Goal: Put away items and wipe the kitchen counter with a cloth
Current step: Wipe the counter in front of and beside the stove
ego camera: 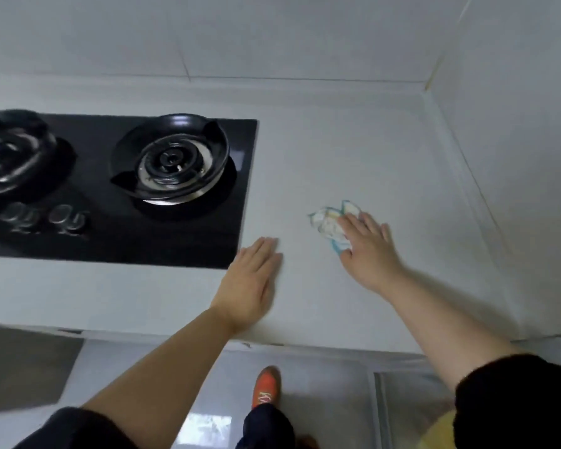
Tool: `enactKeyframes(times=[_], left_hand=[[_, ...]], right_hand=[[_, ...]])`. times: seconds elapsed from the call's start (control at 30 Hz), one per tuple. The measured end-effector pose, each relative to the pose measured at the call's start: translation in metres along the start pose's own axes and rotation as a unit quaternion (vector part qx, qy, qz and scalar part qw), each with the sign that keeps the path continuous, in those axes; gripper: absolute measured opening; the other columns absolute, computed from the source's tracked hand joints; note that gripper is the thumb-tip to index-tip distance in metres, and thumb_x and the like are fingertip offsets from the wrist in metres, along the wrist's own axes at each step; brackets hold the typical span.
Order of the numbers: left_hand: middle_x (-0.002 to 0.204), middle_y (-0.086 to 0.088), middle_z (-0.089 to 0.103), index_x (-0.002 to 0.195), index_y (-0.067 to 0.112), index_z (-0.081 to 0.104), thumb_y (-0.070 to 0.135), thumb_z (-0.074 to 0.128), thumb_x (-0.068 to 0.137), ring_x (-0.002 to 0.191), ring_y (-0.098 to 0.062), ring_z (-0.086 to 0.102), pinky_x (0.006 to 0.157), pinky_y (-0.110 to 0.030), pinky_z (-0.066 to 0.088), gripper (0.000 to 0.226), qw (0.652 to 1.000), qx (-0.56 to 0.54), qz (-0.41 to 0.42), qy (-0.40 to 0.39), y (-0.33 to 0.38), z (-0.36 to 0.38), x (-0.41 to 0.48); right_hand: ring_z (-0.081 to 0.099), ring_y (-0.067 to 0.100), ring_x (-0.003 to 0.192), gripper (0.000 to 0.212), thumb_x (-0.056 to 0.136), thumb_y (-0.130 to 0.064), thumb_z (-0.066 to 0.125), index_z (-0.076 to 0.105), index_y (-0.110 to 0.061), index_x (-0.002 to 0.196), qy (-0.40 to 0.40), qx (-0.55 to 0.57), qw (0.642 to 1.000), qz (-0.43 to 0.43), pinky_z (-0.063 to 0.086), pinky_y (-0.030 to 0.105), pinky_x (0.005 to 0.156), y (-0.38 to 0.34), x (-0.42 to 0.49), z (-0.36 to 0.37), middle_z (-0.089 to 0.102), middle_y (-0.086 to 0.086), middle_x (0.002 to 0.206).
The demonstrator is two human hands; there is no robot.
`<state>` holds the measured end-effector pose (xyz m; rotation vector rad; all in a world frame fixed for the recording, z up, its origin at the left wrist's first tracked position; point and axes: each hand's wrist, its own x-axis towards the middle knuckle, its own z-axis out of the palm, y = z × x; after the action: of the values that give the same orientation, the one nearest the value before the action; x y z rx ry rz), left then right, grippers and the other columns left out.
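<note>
Black sleeves (515, 400), dark trousers (268, 427), orange shoe (266, 385)

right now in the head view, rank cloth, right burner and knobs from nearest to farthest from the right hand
1. cloth: pressed under the right hand, on its left side.
2. right burner: farther left, on the hob.
3. knobs: farthest left, along the hob's front edge.

Stove (117, 189) left on counter (353, 150); cloth (329, 222) right of stove.
</note>
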<state>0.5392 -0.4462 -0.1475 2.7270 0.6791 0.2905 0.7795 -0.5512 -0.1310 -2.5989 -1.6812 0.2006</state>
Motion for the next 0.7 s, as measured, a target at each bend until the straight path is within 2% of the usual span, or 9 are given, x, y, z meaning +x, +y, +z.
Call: enactKeyframes(times=[0.1,0.2,0.33,0.43,0.5,0.6,0.7], left_hand=[[0.150,-0.011,0.036,0.138,0.008,0.047,0.020,0.032,0.087,0.141,-0.031,0.027,0.111,-0.049,0.021,0.054,0.997,0.014,-0.069,0.028,-0.006,-0.010,-0.036],[0.151,-0.013,0.033,0.142,0.005,0.041,0.023,0.028,0.088,0.143,-0.030,0.023,0.114,-0.050,0.023,0.058,0.983,0.043,-0.163,0.065,-0.016,-0.017,-0.063],[0.152,-0.012,0.032,0.144,0.005,0.037,0.026,0.025,0.087,0.144,-0.029,0.021,0.115,-0.048,0.018,0.062,0.948,0.048,-0.295,0.107,-0.032,-0.017,-0.084],[0.151,-0.011,0.035,0.143,0.005,0.040,0.027,0.025,0.086,0.142,-0.031,0.026,0.113,-0.050,0.023,0.062,0.950,0.059,-0.292,0.098,-0.035,-0.016,-0.084],[0.153,-0.010,0.032,0.144,0.006,0.037,0.030,0.022,0.087,0.144,-0.029,0.023,0.115,-0.049,0.022,0.064,0.951,0.068,-0.288,0.087,-0.034,-0.017,-0.083],[0.157,-0.007,0.022,0.148,0.009,0.028,0.035,0.012,0.087,0.147,-0.024,0.011,0.118,-0.042,0.010,0.069,0.950,0.068,-0.292,0.084,-0.033,-0.018,-0.084],[0.160,-0.003,0.008,0.152,0.012,0.016,0.040,0.000,0.084,0.147,-0.019,-0.003,0.118,-0.036,-0.002,0.075,0.952,0.056,-0.294,0.064,-0.031,-0.022,-0.084]], right_hand=[[0.025,0.030,0.138,0.070,0.077,-0.042,0.029,0.035,-0.017,0.142,0.002,0.008,1.000,0.030,0.027,0.043,0.104,-0.015,0.051,-0.002,0.031,0.003,0.152],[0.017,0.029,0.141,0.058,0.089,-0.038,0.040,0.032,-0.020,0.144,0.001,0.022,0.999,0.034,0.023,0.043,0.107,-0.052,0.097,-0.001,0.025,0.000,0.154],[0.017,0.028,0.143,0.053,0.089,-0.034,0.042,0.038,-0.025,0.141,0.007,0.039,0.997,-0.062,0.020,0.042,0.111,-0.117,0.106,0.006,0.029,-0.002,0.154],[0.016,0.027,0.144,0.055,0.088,-0.031,0.045,0.039,-0.023,0.142,0.019,0.051,0.993,-0.106,0.015,0.041,0.114,-0.147,0.074,0.016,0.031,-0.002,0.153],[0.017,0.027,0.144,0.056,0.088,-0.030,0.047,0.039,-0.020,0.142,0.018,0.045,0.992,-0.113,0.013,0.041,0.115,-0.152,0.052,0.020,0.032,0.000,0.152],[0.024,0.029,0.142,0.056,0.083,-0.029,0.045,0.046,-0.018,0.138,0.023,0.063,0.988,-0.141,0.016,0.040,0.114,-0.156,0.016,0.021,0.039,0.002,0.149],[0.039,0.031,0.135,0.057,0.075,-0.029,0.039,0.058,-0.020,0.128,0.011,0.090,0.966,-0.240,0.029,0.044,0.109,-0.141,-0.036,0.021,0.052,0.003,0.139]])
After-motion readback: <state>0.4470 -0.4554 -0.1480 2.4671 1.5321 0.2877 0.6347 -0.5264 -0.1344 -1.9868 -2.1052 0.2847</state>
